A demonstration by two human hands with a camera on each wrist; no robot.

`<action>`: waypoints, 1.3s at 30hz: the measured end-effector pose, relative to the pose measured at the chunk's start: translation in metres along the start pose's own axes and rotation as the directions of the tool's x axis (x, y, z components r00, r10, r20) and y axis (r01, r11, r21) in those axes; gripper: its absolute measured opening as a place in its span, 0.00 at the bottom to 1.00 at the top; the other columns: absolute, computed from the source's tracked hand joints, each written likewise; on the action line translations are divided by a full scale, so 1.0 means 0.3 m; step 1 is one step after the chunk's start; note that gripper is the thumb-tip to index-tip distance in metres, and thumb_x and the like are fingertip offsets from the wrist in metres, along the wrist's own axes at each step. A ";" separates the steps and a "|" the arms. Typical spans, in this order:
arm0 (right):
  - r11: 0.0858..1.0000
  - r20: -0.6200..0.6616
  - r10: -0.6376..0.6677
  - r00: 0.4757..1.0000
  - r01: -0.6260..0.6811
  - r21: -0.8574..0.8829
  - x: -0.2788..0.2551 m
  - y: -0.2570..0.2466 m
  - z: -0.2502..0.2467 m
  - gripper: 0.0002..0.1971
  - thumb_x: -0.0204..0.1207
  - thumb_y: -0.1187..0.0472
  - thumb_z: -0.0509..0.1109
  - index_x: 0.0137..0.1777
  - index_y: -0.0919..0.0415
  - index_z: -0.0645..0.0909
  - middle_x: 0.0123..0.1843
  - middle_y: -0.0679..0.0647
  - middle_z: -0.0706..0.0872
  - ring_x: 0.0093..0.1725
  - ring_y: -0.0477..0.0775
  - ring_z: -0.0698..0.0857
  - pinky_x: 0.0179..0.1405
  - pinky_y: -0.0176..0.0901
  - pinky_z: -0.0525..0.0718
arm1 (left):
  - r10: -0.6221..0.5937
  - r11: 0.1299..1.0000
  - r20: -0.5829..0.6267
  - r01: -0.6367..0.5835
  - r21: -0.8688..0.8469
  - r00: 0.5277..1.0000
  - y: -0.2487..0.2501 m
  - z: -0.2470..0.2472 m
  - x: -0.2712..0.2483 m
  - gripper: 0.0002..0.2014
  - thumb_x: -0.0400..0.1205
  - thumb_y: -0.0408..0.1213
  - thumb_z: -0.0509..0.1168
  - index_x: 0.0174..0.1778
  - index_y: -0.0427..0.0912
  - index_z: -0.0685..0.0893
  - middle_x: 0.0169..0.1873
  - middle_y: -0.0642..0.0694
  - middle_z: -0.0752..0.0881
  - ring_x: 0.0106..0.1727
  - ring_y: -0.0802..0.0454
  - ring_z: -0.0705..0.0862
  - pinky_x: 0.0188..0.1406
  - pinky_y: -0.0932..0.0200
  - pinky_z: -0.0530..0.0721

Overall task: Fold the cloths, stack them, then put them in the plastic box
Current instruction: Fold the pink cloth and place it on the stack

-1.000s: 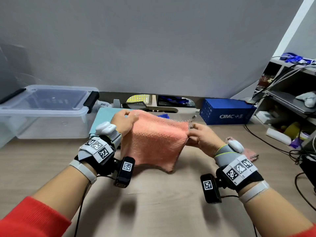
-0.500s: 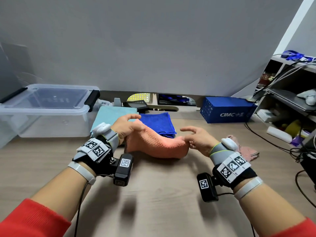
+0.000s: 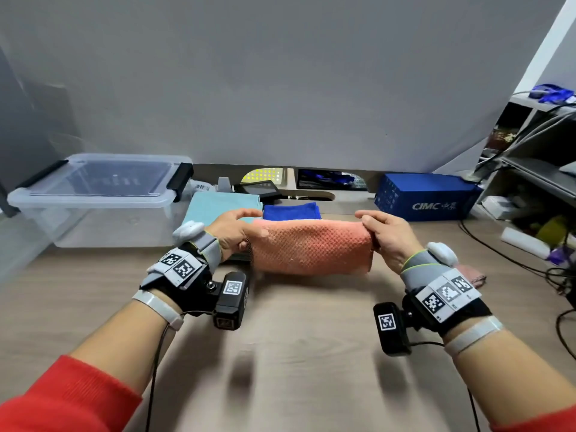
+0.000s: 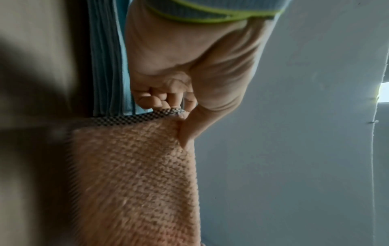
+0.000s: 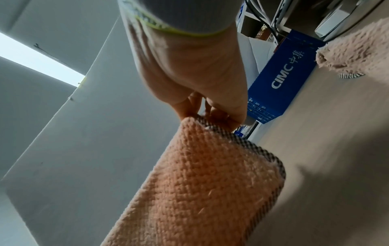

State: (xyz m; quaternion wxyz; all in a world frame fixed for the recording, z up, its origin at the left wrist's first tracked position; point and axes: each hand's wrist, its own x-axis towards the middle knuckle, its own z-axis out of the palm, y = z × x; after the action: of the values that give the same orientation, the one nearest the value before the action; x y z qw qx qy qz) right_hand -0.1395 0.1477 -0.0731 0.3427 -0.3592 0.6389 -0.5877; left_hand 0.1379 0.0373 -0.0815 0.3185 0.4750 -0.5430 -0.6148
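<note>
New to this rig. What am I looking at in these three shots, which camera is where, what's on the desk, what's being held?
There is no robot here: a person wears a camera on the head and one on each wrist, strapped on with marker-tagged bands.

The wide shot is the head camera, looking down at both hands over a wooden desk. The other two look along each hand from the wrist, so they show palm and fingers close up.

The left hand and right hand each pinch one end of an orange cloth, folded over and held up between them. The wrist views show the fingers on its checked edge trim.

Behind it lie a folded light blue cloth and a dark blue cloth. A clear plastic box with its lid on sits at far left, a blue carton at right, and a pinkish cloth beside the right wrist.
</note>
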 end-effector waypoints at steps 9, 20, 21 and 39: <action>0.967 0.079 -0.048 0.996 0.066 -0.246 -0.026 0.026 0.039 0.20 0.69 0.83 0.67 0.51 0.60 0.88 0.36 0.53 0.83 0.35 0.48 0.77 0.33 0.31 0.78 | 0.072 0.975 -0.179 -0.031 0.221 0.981 -0.037 -0.016 0.000 0.13 0.71 0.25 0.77 0.45 0.47 0.88 0.30 0.46 0.81 0.29 0.51 0.75 0.29 0.61 0.75; 0.977 -0.022 -0.156 0.988 0.151 -0.149 -0.005 -0.009 -0.017 0.10 0.73 0.74 0.74 0.50 0.62 0.89 0.41 0.53 0.88 0.41 0.48 0.83 0.47 0.41 0.84 | 0.262 0.961 -0.278 -0.223 0.165 0.924 0.007 -0.038 -0.024 0.13 0.73 0.28 0.77 0.50 0.45 0.88 0.35 0.46 0.85 0.27 0.64 0.79 0.22 0.74 0.71; 0.979 -0.032 -0.162 0.986 0.156 -0.131 -0.003 -0.016 -0.024 0.12 0.72 0.76 0.74 0.51 0.62 0.88 0.42 0.53 0.89 0.42 0.49 0.83 0.52 0.44 0.85 | 0.282 0.957 -0.272 -0.251 0.144 0.920 0.017 -0.034 -0.023 0.14 0.72 0.26 0.76 0.51 0.45 0.88 0.33 0.48 0.85 0.25 0.67 0.79 0.23 0.76 0.72; 0.943 -0.110 -0.097 0.989 0.056 -0.327 0.042 0.020 -0.100 0.12 0.70 0.71 0.76 0.34 0.51 0.88 0.38 0.54 0.90 0.41 0.56 0.86 0.43 0.49 0.87 | 0.398 0.847 -0.255 -0.246 0.471 0.881 0.048 0.000 -0.009 0.09 0.75 0.41 0.75 0.32 0.52 0.83 0.31 0.55 0.85 0.36 0.53 0.81 0.39 0.61 0.76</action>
State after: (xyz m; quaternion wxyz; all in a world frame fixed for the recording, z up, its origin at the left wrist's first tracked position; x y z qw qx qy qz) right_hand -0.1721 0.1525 -0.0772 0.2158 -0.3975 0.7322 -0.5093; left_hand 0.1371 0.0367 -0.0669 0.3968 0.5331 -0.6725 -0.3258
